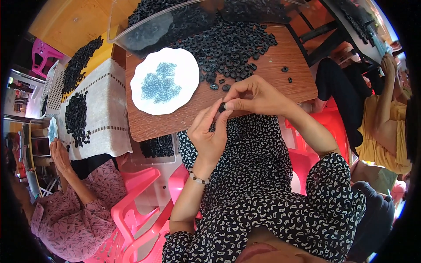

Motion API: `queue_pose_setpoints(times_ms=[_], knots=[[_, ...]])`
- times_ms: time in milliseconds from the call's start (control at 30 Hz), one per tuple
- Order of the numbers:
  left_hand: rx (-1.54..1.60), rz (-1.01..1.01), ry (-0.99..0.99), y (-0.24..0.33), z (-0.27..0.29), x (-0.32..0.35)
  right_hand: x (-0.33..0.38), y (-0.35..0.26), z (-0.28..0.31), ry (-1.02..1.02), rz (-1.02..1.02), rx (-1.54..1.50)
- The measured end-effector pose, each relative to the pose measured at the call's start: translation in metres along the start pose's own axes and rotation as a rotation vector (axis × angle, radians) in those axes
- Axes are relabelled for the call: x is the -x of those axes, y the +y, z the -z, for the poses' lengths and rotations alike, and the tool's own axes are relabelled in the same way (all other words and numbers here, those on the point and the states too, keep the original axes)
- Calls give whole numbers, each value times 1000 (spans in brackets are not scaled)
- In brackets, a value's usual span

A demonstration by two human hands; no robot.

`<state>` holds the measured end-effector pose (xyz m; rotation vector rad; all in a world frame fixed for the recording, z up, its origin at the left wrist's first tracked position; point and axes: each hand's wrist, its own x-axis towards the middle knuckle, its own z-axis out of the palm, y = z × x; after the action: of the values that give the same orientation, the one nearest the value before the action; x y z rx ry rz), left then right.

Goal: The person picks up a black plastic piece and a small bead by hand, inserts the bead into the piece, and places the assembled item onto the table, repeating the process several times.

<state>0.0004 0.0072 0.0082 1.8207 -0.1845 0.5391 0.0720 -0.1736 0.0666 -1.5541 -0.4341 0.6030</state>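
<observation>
My left hand [209, 131] and my right hand [254, 95] meet over the near edge of a small brown wooden table [289, 85]. Between their fingertips they pinch one small black ring-shaped part [222, 106]. A big heap of the same black rings [232, 46] lies on the table just beyond my right hand. Left of the heap sits a white scalloped plate [144, 98] with a pile of small blue-grey beads [161, 83]. A bead bracelet circles my left wrist.
A clear plastic tub [149, 30] of black rings stands at the table's far edge. Another person at left works beside a cloth [105, 109] with more black rings. Pink plastic chairs [140, 210] stand below. A person in yellow sits at right.
</observation>
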Motion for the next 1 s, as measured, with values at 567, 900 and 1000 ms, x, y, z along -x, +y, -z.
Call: queue_pose_setpoints(times_ms=[567, 900, 1000], knots=[[551, 393, 199, 1, 1, -2, -141, -2, -11, 80, 413, 1071], [488, 364, 134, -1, -3, 1, -169, 9, -11, 160, 393, 1288], [500, 378, 136, 0, -2, 1, -171, 5, -11, 108, 337, 1290]])
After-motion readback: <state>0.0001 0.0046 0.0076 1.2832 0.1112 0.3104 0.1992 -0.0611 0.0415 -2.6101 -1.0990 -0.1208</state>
